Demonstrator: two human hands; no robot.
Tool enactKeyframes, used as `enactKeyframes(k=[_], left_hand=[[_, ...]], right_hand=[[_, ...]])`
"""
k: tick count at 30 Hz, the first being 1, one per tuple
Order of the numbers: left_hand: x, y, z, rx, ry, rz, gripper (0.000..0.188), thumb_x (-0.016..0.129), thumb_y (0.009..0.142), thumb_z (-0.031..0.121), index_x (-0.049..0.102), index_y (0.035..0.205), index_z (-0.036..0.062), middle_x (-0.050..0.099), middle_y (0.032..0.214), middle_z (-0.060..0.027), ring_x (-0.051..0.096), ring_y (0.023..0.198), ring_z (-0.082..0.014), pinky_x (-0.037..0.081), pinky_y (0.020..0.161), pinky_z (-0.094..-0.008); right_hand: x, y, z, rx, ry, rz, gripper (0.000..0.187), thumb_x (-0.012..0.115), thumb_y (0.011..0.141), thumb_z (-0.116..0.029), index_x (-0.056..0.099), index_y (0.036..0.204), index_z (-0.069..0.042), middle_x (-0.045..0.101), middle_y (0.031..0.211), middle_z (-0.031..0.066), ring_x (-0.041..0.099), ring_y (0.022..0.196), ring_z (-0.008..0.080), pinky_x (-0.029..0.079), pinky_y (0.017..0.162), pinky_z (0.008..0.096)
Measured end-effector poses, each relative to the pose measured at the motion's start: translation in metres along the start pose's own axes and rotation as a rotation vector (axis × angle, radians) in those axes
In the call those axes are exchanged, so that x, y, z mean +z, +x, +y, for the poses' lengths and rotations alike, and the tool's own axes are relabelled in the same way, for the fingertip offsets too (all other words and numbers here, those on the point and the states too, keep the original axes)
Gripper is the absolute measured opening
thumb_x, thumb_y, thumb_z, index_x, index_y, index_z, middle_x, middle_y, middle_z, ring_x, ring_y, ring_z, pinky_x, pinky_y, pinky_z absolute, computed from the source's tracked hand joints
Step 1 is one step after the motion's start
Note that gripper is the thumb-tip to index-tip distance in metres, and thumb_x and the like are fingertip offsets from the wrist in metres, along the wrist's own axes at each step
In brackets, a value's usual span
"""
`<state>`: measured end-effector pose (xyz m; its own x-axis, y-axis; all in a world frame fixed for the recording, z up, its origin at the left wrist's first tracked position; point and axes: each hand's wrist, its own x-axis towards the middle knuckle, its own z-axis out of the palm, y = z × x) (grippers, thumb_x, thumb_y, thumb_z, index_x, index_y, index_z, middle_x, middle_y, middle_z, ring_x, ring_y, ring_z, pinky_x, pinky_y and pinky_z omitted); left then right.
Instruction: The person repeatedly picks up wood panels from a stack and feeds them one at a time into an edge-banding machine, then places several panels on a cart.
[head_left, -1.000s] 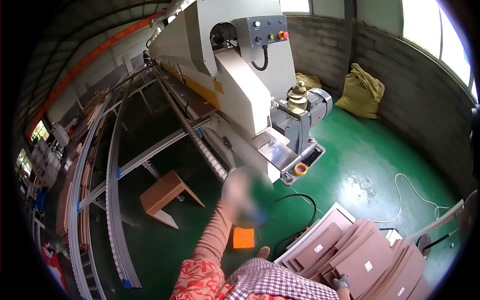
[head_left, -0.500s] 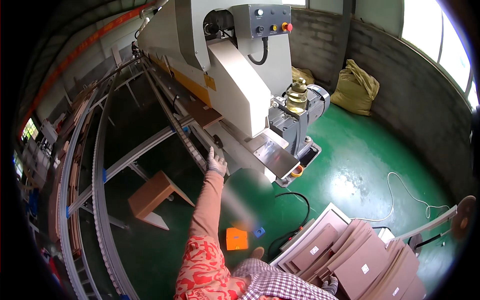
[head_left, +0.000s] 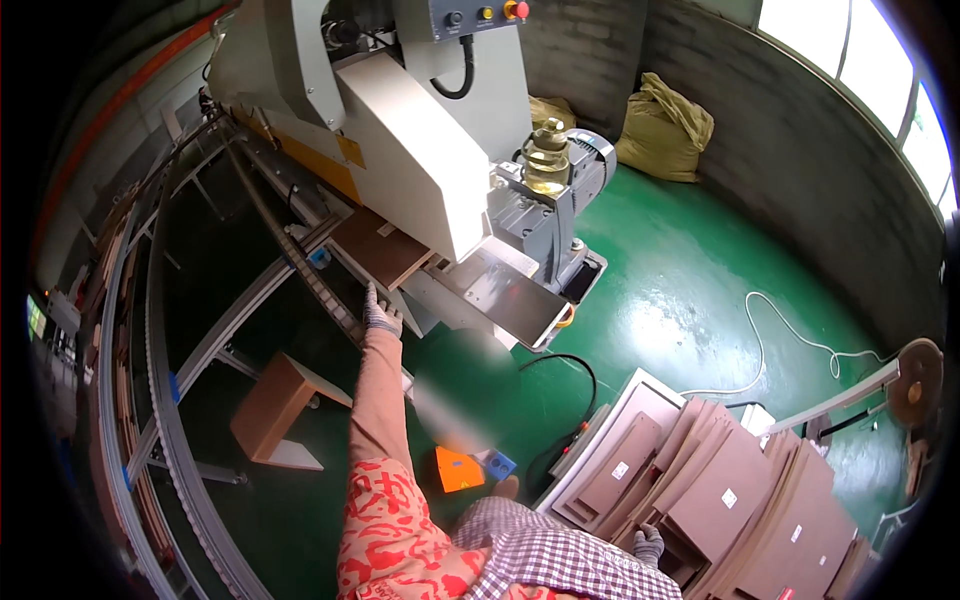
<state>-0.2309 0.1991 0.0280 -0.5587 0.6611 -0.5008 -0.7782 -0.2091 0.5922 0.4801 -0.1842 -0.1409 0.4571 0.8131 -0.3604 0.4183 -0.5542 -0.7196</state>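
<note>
My left arm reaches forward, and its gloved hand, my left hand, has its fingers stretched out beside the near end of a brown panel. That panel lies flat on the bed of a long grey-and-white machine and sticks out from beside its white cover. Whether the fingertips touch it, I cannot tell. Low on the right, my right hand, also gloved, is curled at the edge of a brown board in a leaning stack. Part of that hand is hidden against the boards.
A roller rail frame runs along the left. An angled brown board piece stands on the green floor, near an orange block and a blue one. A motor, yellow sack and white cable are on the right.
The brown panel shows further out of the machine toward me. My left hand is now close to its near end. The whole view has shifted; my right hand remains at the board stack.
</note>
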Motion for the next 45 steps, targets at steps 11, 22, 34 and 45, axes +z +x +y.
enactKeyframes(k=[11,22,34,45], left_hand=[[-0.021,0.050,-0.047,-0.086,0.417,-0.180,0.050,0.065,0.088,0.045,0.062,0.120,0.0069,0.064,0.116,-0.0042,0.060,0.105,-0.0211,0.047,0.089,-0.0334],[-0.045,-0.325,-0.196,-0.293,0.675,-0.682,0.054,0.071,0.084,0.025,0.049,0.130,0.0064,0.057,0.120,-0.0113,0.058,0.106,-0.0254,0.053,0.086,-0.0415],[-0.050,-0.469,-0.556,-1.004,1.071,-0.995,0.042,0.065,0.084,0.000,0.049,0.122,0.0068,0.058,0.114,-0.0104,0.059,0.103,-0.0234,0.051,0.088,-0.0390],[-0.058,-0.492,-0.747,0.300,2.449,-1.385,0.075,0.078,0.071,0.036,0.046,0.131,0.0053,0.055,0.124,-0.0229,0.058,0.110,-0.0367,0.051,0.089,-0.0412]], right_hand=[[-0.007,-0.044,-0.026,0.051,-0.111,0.017,0.033,0.055,0.086,-0.024,0.066,0.111,-0.007,0.066,0.111,0.0169,0.061,0.107,0.0322,0.047,0.094,0.0383],[-0.057,-0.089,-0.015,0.153,0.208,0.144,0.028,0.058,0.089,-0.023,0.066,0.112,-0.008,0.067,0.107,0.0150,0.064,0.101,0.0293,0.048,0.090,0.0355],[-0.100,-0.180,0.111,0.516,0.388,0.491,0.027,0.059,0.088,-0.017,0.066,0.111,-0.004,0.070,0.103,0.0129,0.066,0.097,0.0240,0.049,0.090,0.0334],[-0.019,-0.338,0.342,0.923,0.585,0.615,0.018,0.063,0.088,-0.013,0.067,0.103,-0.005,0.070,0.098,0.0068,0.063,0.088,0.0168,0.050,0.084,0.0323]])
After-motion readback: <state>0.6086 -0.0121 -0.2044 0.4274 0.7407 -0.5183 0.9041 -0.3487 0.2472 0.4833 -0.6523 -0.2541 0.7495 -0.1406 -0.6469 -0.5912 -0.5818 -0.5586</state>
